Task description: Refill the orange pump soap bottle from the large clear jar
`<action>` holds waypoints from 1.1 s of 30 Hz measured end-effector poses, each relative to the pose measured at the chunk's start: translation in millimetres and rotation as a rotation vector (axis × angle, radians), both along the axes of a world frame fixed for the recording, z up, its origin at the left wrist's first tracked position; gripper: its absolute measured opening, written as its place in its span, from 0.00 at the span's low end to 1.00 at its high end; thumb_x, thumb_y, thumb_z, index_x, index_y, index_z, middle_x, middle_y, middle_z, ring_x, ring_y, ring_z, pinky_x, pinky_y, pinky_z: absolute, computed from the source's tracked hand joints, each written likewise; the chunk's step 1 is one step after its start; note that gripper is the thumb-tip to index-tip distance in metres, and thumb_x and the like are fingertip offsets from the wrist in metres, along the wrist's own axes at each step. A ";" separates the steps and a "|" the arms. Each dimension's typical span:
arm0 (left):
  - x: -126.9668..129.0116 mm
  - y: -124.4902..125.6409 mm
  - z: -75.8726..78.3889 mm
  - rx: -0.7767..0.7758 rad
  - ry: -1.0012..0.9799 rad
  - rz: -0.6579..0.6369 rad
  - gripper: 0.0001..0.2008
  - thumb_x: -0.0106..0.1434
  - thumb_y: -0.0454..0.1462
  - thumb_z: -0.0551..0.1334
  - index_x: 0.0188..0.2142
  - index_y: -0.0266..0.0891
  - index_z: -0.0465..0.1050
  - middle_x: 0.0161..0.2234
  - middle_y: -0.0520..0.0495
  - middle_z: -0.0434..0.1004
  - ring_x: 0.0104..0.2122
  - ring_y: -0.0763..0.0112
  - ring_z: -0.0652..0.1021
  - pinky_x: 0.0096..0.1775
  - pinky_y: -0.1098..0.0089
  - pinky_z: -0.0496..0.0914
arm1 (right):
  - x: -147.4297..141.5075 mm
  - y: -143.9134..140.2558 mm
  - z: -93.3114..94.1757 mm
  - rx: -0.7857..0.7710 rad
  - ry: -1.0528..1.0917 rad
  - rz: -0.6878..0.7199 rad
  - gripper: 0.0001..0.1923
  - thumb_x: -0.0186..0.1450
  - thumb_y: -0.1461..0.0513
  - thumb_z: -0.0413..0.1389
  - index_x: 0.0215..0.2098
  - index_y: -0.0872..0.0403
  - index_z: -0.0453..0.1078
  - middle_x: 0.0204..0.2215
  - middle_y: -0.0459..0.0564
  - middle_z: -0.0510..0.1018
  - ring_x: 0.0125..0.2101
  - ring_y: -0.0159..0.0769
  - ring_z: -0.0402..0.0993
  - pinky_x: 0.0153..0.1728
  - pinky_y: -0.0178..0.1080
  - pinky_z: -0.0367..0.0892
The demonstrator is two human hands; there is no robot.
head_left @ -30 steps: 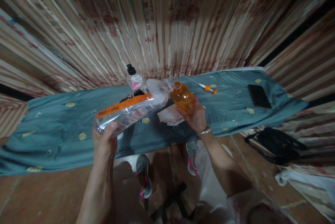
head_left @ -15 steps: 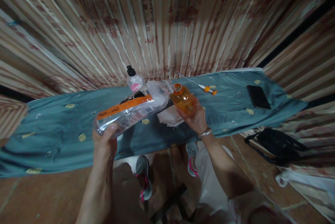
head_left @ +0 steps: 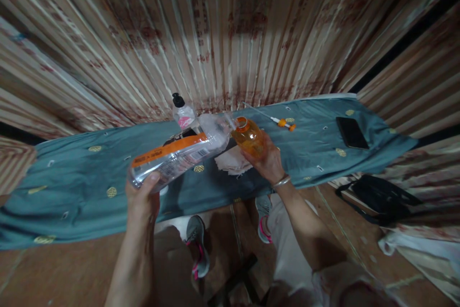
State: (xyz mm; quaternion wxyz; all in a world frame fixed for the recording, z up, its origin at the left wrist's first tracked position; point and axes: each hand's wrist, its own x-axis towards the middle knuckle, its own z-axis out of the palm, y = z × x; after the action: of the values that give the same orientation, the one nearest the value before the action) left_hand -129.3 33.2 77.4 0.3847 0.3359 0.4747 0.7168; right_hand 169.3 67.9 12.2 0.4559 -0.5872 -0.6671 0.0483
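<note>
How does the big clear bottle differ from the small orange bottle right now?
The clear bottle is long, has an orange label band, and lies tipped nearly flat in the left hand. The orange bottle is short, rounded, tinted, and held nearer upright in the right hand. Both are uncapped, mouth to mouth above the blue cloth.

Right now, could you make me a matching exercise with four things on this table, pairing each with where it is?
Things:
1. large clear plastic bottle with orange label
2. small orange bottle
3. black phone
4. small clear bottle with black cap

Places:
A. lying at the cloth's far right
B. tilted in the left hand
C. standing by the curtain
D. gripped in the right hand

Pairs: 1-B, 2-D, 3-A, 4-C
</note>
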 end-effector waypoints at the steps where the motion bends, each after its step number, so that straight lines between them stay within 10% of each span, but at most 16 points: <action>1: -0.7 0.1 -0.8 -0.002 0.004 -0.002 0.25 0.34 0.41 0.78 0.34 0.44 0.79 0.34 0.50 0.81 0.32 0.69 0.79 0.36 0.70 0.76 | 0.2 0.3 -0.3 0.000 -0.004 0.005 0.36 0.61 0.47 0.62 0.60 0.56 0.61 0.52 0.63 0.78 0.52 0.52 0.77 0.51 0.55 0.76; 33: 2.5 -1.2 4.6 -0.016 -0.018 0.048 0.29 0.30 0.40 0.79 0.35 0.40 0.78 0.32 0.51 0.80 0.33 0.70 0.79 0.37 0.72 0.75 | 0.3 -0.8 -3.6 0.022 -0.015 0.041 0.36 0.62 0.50 0.62 0.63 0.54 0.58 0.52 0.61 0.78 0.51 0.51 0.78 0.50 0.55 0.76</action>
State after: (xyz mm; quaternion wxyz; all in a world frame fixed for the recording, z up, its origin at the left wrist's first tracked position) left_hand -126.8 32.0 82.0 0.3741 0.3149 0.4848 0.7251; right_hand 169.6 67.2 8.6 0.4563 -0.5689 -0.6827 0.0461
